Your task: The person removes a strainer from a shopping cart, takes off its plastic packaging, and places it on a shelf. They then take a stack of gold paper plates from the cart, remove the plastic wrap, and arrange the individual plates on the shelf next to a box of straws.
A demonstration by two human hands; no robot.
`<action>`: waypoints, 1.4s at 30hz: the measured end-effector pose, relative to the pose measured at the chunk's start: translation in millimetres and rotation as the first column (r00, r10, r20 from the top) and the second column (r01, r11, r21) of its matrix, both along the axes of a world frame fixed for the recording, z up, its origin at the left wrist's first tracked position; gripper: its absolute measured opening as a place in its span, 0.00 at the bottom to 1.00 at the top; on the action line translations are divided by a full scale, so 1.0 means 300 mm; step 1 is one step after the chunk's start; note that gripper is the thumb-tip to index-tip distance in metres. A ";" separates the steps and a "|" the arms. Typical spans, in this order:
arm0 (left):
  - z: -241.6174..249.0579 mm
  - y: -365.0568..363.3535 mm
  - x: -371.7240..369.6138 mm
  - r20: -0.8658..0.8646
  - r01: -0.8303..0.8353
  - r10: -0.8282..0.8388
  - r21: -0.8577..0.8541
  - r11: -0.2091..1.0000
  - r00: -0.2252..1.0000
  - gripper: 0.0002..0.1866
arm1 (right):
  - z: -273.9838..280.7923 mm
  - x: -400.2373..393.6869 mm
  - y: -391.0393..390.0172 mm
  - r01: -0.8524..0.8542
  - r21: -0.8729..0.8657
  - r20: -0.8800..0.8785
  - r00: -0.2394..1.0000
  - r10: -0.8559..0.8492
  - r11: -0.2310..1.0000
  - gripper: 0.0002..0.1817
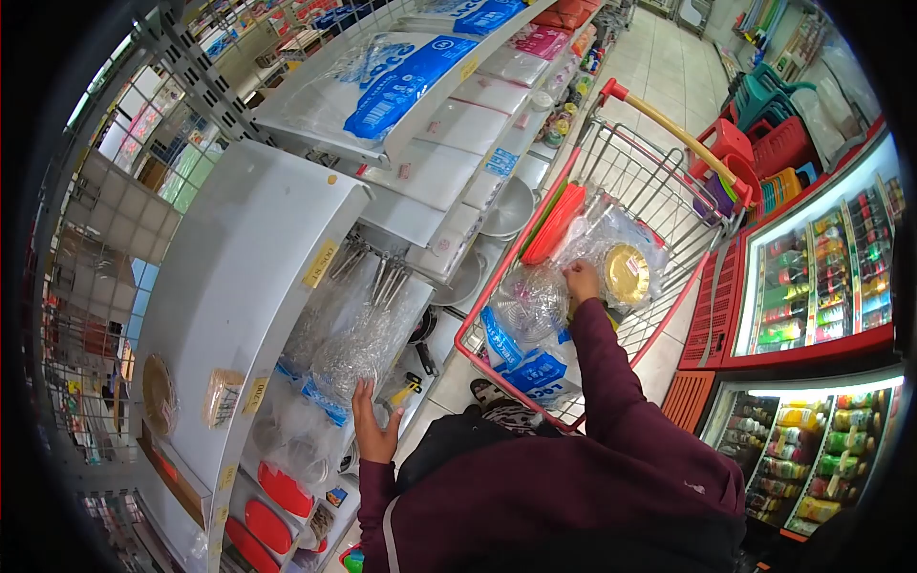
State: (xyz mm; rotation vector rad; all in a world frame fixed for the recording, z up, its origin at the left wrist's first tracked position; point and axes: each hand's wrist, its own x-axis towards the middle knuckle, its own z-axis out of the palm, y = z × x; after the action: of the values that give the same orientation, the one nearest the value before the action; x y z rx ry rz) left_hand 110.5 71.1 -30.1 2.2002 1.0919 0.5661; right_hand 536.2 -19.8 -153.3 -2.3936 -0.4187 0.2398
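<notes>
My right hand (583, 283) reaches into the shopping cart (466, 340), its fingers curled together over a clear plastic-wrapped bundle (531, 304); what they hold, if anything, is hidden. Just right of that hand lies a round gold-coloured item (626, 274) in clear wrap. Red-orange flat pieces (556, 223) stand against the cart's shelf side, and blue-and-white packs (541, 371) lie at its near end. My left hand (377, 426), fingers apart, is at the shelf edge beside plastic-wrapped wire utensils (358, 355) whose metal handles point away from me.
Shelving (248, 229) with price tags runs along the left, with blue-and-white packs (411, 81) higher up. Metal pans (509, 208) sit on a lower shelf. Red-framed drink fridges (812, 277) line the right side. Stacked plastic chairs (764, 100) stand beyond the cart on the tiled floor (659, 43).
</notes>
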 end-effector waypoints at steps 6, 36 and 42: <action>0.015 -0.003 0.006 0.012 -0.012 0.012 -0.017 1.000 1.000 0.32 | 0.067 0.001 -0.042 0.306 0.507 -0.576 0.816 0.052 0.806 0.03; 0.087 -0.012 0.399 0.595 0.594 0.400 -0.792 0.142 0.697 0.24 | 0.509 -0.296 -0.119 0.529 0.788 -0.582 0.472 0.662 0.316 0.17; 0.070 0.074 0.232 0.612 0.490 0.559 -0.788 0.373 0.559 0.12 | 0.532 -0.405 -0.003 0.327 0.856 -0.507 0.374 0.777 0.401 0.24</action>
State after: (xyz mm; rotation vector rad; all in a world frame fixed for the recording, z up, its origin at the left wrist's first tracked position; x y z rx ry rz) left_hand 180.1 93.3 -9.2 0.6001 0.5856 0.6561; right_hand 414.6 -20.7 6.2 -0.7376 -0.2816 1.1401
